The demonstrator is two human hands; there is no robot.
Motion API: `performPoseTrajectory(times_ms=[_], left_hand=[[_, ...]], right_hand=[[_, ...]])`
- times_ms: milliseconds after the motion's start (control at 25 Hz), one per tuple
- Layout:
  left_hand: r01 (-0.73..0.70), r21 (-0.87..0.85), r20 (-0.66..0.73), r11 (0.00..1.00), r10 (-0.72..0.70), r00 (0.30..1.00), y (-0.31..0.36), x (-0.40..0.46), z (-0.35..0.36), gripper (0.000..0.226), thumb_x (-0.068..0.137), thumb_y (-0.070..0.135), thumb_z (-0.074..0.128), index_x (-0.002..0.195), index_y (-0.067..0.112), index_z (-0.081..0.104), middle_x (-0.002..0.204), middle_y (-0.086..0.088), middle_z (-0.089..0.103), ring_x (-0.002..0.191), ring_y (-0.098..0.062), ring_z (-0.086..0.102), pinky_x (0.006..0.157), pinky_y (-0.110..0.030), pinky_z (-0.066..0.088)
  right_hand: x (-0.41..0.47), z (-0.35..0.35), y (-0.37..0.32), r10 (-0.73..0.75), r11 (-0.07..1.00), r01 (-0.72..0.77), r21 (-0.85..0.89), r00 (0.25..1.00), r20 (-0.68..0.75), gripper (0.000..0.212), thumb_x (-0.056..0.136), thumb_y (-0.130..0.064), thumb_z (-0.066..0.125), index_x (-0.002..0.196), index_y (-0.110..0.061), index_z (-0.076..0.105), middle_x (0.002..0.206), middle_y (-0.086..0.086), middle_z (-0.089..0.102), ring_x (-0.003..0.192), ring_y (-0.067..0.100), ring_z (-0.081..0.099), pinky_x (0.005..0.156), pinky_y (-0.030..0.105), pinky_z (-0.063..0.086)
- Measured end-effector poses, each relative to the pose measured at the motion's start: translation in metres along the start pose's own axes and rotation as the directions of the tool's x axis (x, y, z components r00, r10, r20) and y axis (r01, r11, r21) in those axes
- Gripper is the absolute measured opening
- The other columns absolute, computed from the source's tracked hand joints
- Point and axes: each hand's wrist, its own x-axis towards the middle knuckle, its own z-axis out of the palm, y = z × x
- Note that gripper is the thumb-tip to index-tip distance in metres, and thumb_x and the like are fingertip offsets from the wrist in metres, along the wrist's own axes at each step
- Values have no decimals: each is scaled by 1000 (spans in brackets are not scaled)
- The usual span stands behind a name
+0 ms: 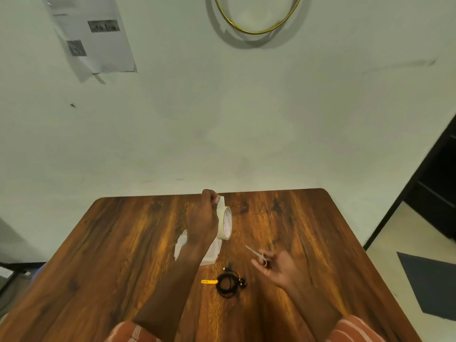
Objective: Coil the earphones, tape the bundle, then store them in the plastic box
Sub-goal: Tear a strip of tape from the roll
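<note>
So the earphones (230, 283) are already coiled into a neat black bundle lying on the wooden table (123, 243), nothing holding them, with a little yellow strap (209, 281) lying just to their left. Taping hasn't happened yet by the look of it.

The left hand (203, 218) is up beyond the earphones, closed around a roll of white tape (225, 222), thumb and forefinger pinching the free end and pulling it up off the roll. The right hand (275, 266) is just right of the earphones, fingers loosely curled through the loops of small scissors (256, 254), blades pointing toward the tape. Can't tell if the blades are parted, it's blurry.

My take: pull out only a short strip, keep it taut so the scissors cut clean, and don't let the sticky end fold back on itself. Then wrap it around one side of the coil, not across the earbuds.

The clear plastic box (212, 253) sits just beyond the earphones, half hidden under the left forearm, so I can't say if the lid's open.

Table is dark wood grain, pushed against a plain pale wall (246, 119). Up on that wall there's a taped paper sheet (91, 35) and a gold ring thing (256, 21).
</note>
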Motion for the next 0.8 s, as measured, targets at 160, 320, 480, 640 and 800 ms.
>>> performPoseTrajectory(times_ms=[160, 320, 480, 640, 800], left_hand=[[25, 26, -31, 999, -24, 999, 3, -2, -4, 13, 97, 27, 52, 103, 16, 52, 91, 0, 65, 76, -17, 65, 67, -35, 60], [13, 65, -51, 998, -10, 999, 8, 0, -10, 10, 98, 20, 50, 101, 12, 54, 82, -5, 66, 68, -18, 63, 62, -38, 57], [7, 82, -67, 997, -1, 998, 16, -1, -19, 12, 101, 20, 42, 99, 11, 52, 72, -6, 62, 63, -23, 62, 57, -44, 54], [11, 105, -57, 994, -5, 998, 18, 6, -30, 13, 101, 23, 38, 96, 13, 46, 67, -9, 59, 60, -27, 61, 54, -44, 49], [84, 69, 37, 994, -87, 996, 15, 14, -38, 9, 100, 28, 40, 94, 22, 37, 72, -1, 53, 67, -17, 58, 65, -41, 55]], right_hand=[[-19, 80, -25, -39, 970, 12, 244, 993, 107, 25, 93, 2, 40, 107, 12, 59, 82, 20, 54, 68, 22, 53, 95, 51, 49], [-45, 115, -32, -97, 963, 7, 269, 942, 322, 33, 75, 11, 51, 107, 9, 58, 82, 21, 59, 69, 25, 62, 95, 55, 52], [-54, 135, -21, -143, 989, 138, 46, 885, 443, 31, 87, 16, 48, 113, 7, 61, 80, 18, 71, 67, 22, 71, 88, 43, 55], [-57, 143, -43, -439, 349, 701, -622, 709, 552, 24, 78, -3, 76, 95, -20, 72, 76, 0, 58, 71, 14, 55, 73, 29, 51], [-70, 159, -89, -194, -471, 640, -607, 596, 779, 42, 71, -21, 79, 110, -17, 63, 94, -2, 54, 82, 11, 53, 66, 22, 43]])
